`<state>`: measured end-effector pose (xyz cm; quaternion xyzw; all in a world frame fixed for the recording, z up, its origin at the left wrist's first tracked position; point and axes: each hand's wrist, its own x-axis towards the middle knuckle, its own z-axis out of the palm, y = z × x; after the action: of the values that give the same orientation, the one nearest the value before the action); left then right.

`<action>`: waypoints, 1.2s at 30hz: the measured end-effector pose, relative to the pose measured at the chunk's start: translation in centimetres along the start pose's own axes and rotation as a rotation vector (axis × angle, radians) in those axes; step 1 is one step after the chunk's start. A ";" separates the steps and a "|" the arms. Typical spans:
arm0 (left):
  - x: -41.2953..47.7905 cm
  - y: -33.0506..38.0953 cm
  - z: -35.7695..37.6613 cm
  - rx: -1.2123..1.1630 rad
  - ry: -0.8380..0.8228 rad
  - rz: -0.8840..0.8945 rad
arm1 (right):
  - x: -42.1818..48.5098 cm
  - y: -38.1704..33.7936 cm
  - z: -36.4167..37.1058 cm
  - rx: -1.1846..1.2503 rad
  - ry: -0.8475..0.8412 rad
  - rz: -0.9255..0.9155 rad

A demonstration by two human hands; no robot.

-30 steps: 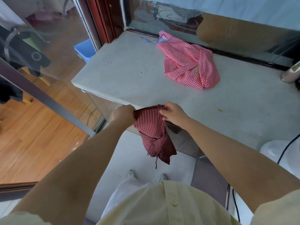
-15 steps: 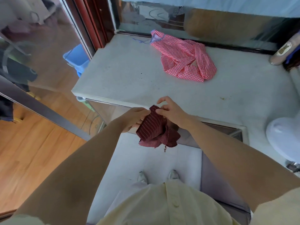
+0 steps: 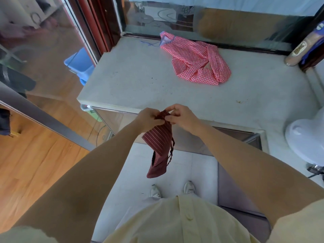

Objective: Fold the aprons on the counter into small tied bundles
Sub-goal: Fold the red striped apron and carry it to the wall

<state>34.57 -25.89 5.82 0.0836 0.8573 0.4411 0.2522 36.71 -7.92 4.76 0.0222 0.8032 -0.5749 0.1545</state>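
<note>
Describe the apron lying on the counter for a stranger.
Find the grey counter below the window. Near its back edge lies a crumpled red-and-white checked apron. The only other apron, dark red and striped, hangs from the left hand and right hand.

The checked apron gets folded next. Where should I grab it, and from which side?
On the checked apron, probably pinch the blue-edged corner at its far left, coming from the left: it juts clear of the crumpled heap, with bare counter beside it.

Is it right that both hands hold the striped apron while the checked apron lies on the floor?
No. The head view shows the checked apron on the counter, not the floor; left hand and right hand do hold the striped apron.
</note>
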 end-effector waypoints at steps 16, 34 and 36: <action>-0.5 -0.3 -5.9 -0.106 0.473 0.079 | 1.1 4.2 0.2 -0.973 -0.178 0.114; 8.3 1.9 -1.5 0.140 -0.267 0.162 | 5.7 -0.5 -5.1 -0.297 -0.160 -0.048; 9.7 3.1 -1.7 0.134 -0.202 0.176 | 5.8 -0.2 -7.3 -0.273 -0.214 0.080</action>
<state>25.15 -21.71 5.64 0.2192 0.8444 0.3926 0.2912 29.50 -2.00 5.49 -0.0284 0.8513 -0.4530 0.2634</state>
